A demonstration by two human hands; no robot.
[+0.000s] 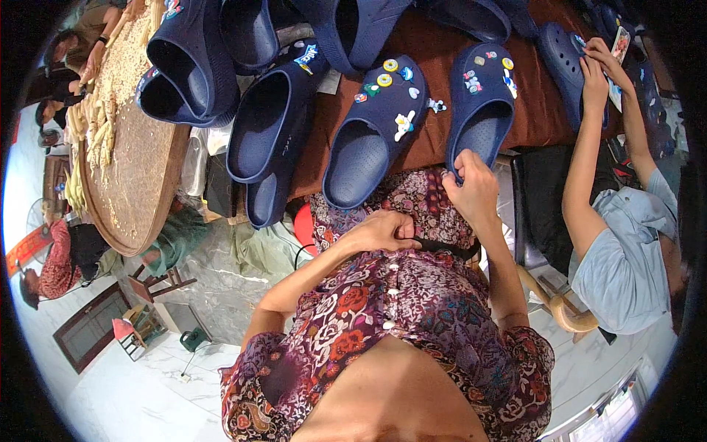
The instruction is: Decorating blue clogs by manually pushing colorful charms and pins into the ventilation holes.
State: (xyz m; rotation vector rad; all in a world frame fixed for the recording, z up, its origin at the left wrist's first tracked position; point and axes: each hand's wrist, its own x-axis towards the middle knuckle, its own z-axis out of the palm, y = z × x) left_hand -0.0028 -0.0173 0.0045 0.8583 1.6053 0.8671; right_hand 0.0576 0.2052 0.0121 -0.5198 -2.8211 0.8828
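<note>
**Clogs being handled at a crowded counter**

Plain navy clogs [265, 125] are piling up across the upper left of the frame, beside a round woven tray [140, 184]. At the upper right, another person's hands [596, 70] are working on a further clog [563, 55]. Two decorated clogs are lying on the brown counter [530, 110] in the upper centre: one [375, 129] carrying about seven small charms, the other [482, 96] about five. The right hand [471, 188] is pinching the heel rim of the second clog, its grip narrow on the edge. The left hand [379, 232] is resting curled against the flowered dress, touching a black strap [449, 249]; whether it is holding anything, I cannot tell.
</note>
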